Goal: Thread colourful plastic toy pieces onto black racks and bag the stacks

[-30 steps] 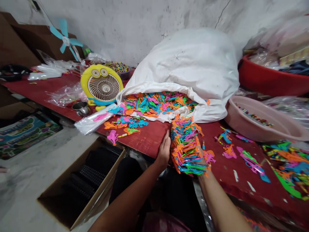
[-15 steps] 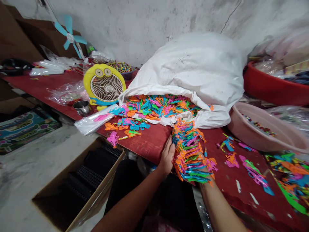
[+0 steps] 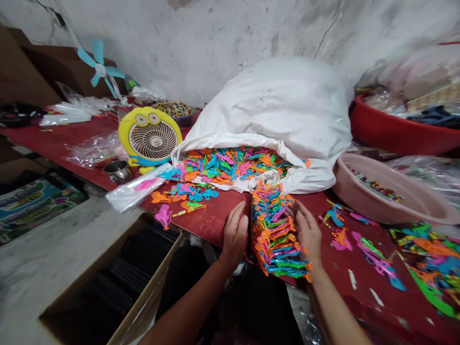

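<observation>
At the front edge of the red table (image 3: pixel 219 215), the left hand (image 3: pixel 235 233) and right hand (image 3: pixel 308 232), both flat and open, press against either side of a row of plastic toys (image 3: pixel 275 227).

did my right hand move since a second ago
Yes. The right hand came out from under the near end of the row of multicoloured plastic pieces and now lies along its right side, nearer the white sack.

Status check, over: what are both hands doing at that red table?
Left hand and right hand open, palms flanking the row of coloured plastic pieces. Row runs from table edge to white sack. Loose pieces beside, none blocking.
</observation>
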The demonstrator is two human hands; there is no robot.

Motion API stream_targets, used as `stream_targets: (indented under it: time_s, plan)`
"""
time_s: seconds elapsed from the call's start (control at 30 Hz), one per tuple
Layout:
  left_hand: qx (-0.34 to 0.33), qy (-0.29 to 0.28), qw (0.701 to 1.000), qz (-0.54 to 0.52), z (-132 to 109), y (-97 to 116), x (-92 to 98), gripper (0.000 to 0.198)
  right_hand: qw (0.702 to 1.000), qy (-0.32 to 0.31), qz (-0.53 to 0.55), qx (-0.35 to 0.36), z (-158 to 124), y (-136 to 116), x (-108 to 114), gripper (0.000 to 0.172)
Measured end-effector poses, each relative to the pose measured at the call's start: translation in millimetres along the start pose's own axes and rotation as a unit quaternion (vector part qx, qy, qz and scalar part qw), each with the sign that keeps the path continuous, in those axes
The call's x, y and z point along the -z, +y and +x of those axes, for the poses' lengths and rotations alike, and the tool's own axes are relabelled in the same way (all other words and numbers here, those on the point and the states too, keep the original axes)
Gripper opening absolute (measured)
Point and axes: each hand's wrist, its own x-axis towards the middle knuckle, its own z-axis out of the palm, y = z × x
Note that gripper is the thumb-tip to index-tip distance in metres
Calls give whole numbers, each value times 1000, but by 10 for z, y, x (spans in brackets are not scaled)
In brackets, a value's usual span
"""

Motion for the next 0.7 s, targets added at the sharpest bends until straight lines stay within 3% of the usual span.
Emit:
stream_targets:
  time_s: [0.13, 0.27, 0.37, 0.47, 0.57, 0.7]
  plan:
    - [-164, -24, 977, 132, 239, 332, 104, 33, 992, -42, -102, 55, 131, -227, 98, 33]
    - [-272, -164, 905, 282, 570, 664, 30, 27, 972, -96, -178, 119, 196, -360, 137, 30]
    - [-274, -287, 820, 412, 790, 829, -130, 27, 969, -108, -190, 116, 211, -345, 127, 29]
    - [-264, -344, 759, 486, 930, 885, -326, 27, 976, -104, -165, 93, 232, -270, 110, 28]
    - [-248, -357, 738, 515, 985, 889, -468, 24, 988, -96, -113, 53, 263, -189, 101, 27]
    - [-224, -359, 738, 526, 980, 912, -504, 22, 993, -98, -67, 26, 298, -133, 119, 23]
